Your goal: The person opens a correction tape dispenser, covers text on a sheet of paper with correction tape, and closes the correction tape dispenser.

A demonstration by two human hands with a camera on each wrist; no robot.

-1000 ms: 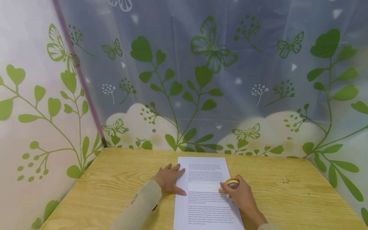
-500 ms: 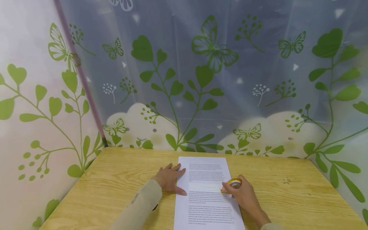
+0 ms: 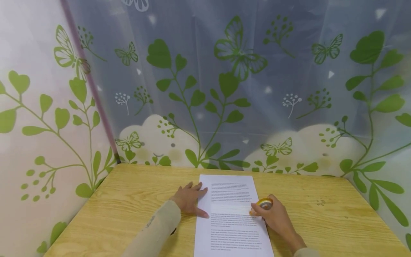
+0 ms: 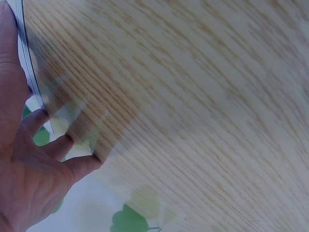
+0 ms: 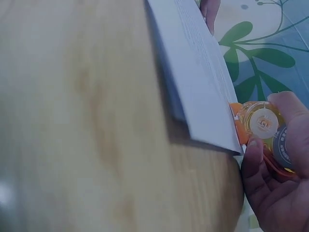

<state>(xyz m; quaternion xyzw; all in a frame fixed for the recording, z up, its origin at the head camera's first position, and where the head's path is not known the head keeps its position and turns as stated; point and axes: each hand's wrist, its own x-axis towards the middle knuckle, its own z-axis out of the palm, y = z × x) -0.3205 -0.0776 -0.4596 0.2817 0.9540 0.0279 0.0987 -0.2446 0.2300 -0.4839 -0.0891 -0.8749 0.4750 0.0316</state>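
Observation:
A stack of printed paper (image 3: 229, 225) lies upright on the table, with a white band lacking print between its paragraphs. My left hand (image 3: 188, 200) rests with spread fingers on its left edge; in the left wrist view the fingertips reach past the sheets' edge onto the wood. At the right edge my right hand (image 3: 279, 216) grips an orange correction tape (image 3: 265, 203) between thumb and fingers. The right wrist view shows the clear round case of the correction tape (image 5: 263, 122), its orange tip at the paper's edge. The palm hides part of the case.
The wooden table (image 3: 334, 214) extends to both sides of the paper. Behind it hangs a blue-grey curtain (image 3: 199, 53) with green leaves and butterflies. A pale panel (image 3: 38, 150) with similar leaves stands at the left.
My right hand has slid a little to the right along the white band with the correction tape, up to the paper's right edge. The left hand and the paper stay in place.

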